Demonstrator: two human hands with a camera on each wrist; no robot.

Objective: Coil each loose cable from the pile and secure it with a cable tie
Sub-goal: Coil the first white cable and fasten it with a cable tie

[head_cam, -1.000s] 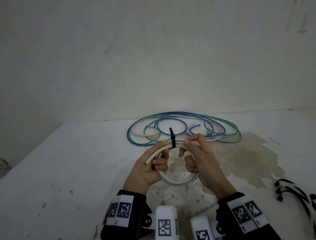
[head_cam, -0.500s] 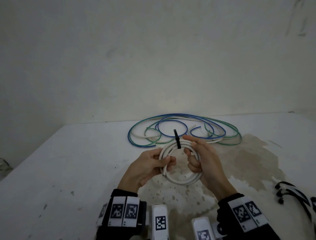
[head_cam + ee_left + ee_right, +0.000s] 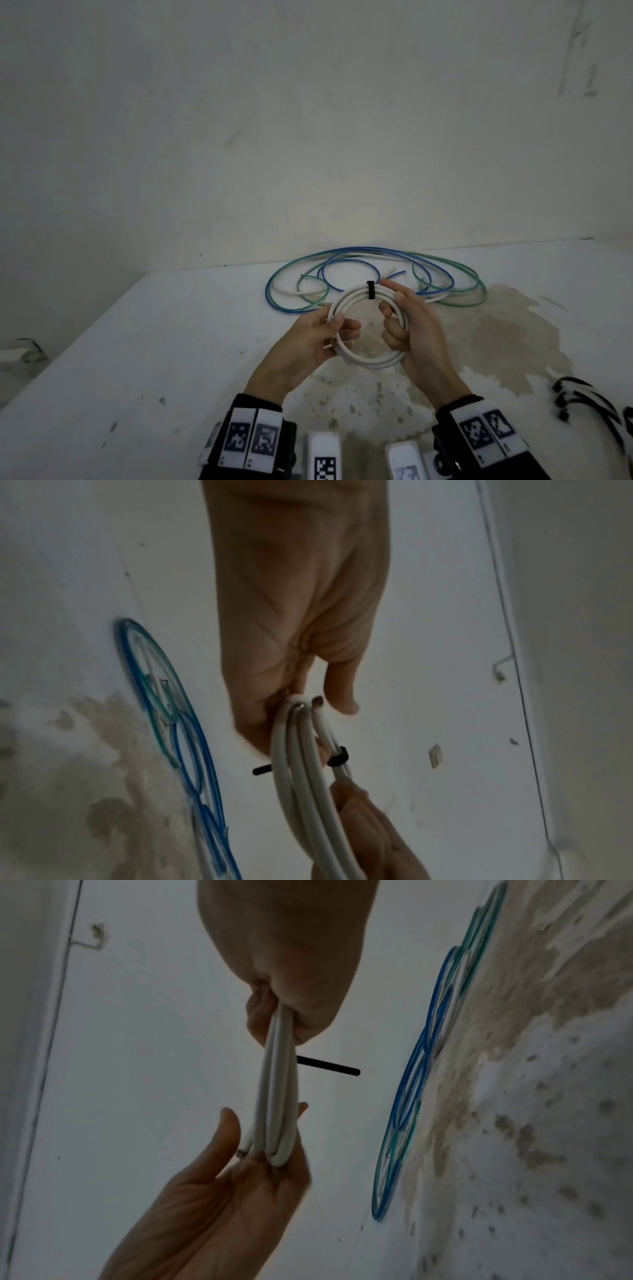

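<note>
A white cable coil (image 3: 371, 359) is held above the table (image 3: 137, 359) in front of me. A black cable tie (image 3: 370, 290) wraps its far side, and its tail (image 3: 329, 1065) sticks out sideways. My left hand (image 3: 342, 323) pinches the coil's left side between thumb and fingers, by the cable's cut ends (image 3: 316, 700). My right hand (image 3: 407, 318) has its lower fingers curled through the coil's right side, with the index finger stretched toward the tie. The wrist views show the coil (image 3: 301, 777) (image 3: 277, 1096) edge-on between both hands.
A loose pile of blue, green and white cables (image 3: 376, 270) lies on the table behind the coil, near the wall. Tied black-and-white cables (image 3: 589, 401) lie at the right edge. A brown stain (image 3: 496, 325) spreads under and right of the hands.
My right thumb and index have left the tie, and that hand now holds the coil's right side. The left hand slid down the left side, and the coil turned to face me.
</note>
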